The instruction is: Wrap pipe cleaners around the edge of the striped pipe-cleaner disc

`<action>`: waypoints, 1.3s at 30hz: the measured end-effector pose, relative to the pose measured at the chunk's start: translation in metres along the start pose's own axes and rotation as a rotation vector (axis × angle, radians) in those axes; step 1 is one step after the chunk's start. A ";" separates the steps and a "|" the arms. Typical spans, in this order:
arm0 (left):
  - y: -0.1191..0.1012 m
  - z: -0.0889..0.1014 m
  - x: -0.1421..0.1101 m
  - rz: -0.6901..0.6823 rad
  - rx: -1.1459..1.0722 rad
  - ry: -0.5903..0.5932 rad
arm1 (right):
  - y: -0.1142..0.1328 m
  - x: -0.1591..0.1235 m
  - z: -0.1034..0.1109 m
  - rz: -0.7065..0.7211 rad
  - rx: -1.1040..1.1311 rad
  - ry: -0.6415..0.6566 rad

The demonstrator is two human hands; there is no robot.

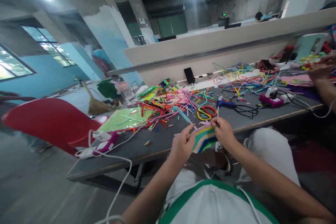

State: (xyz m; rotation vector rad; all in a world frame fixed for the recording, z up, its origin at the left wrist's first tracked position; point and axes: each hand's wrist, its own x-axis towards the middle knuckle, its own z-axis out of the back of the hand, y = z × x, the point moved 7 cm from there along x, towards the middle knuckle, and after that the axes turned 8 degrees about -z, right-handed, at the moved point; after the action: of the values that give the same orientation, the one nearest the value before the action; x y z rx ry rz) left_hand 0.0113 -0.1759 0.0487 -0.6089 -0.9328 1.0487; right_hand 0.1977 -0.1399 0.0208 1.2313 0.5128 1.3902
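Observation:
Between my hands is a striped piece of pipe cleaners [205,136] laid side by side, in pink, yellow, green, beige and blue. It hangs just over the table's front edge. My left hand [183,144] pinches its left end. At the upper right corner, my right hand [223,132] grips it between thumb and fingertips. Just beyond lie scissors with red and yellow handles [207,113] and a light blue fuzzy strip [183,114]. A blue glue gun [225,103] rests farther right, with its black cord trailing.
Loose pipe cleaners [157,113] are heaped across the grey table [126,150]. A phone [189,76] leans by the partition. Purple power strips [271,100] with cables lie right and left. A red chair [52,122] stands left. Another person's hand [320,71] is at the far right.

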 end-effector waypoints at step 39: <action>-0.055 -0.047 0.053 -0.490 0.626 0.325 | 0.016 -0.013 -0.012 0.402 -0.118 0.106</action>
State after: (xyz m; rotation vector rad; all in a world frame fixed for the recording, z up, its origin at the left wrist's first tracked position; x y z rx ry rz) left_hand 0.0873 -0.1495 0.0881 -0.0133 -0.3941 0.7093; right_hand 0.1781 -0.1516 0.0253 1.2109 0.2566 1.8052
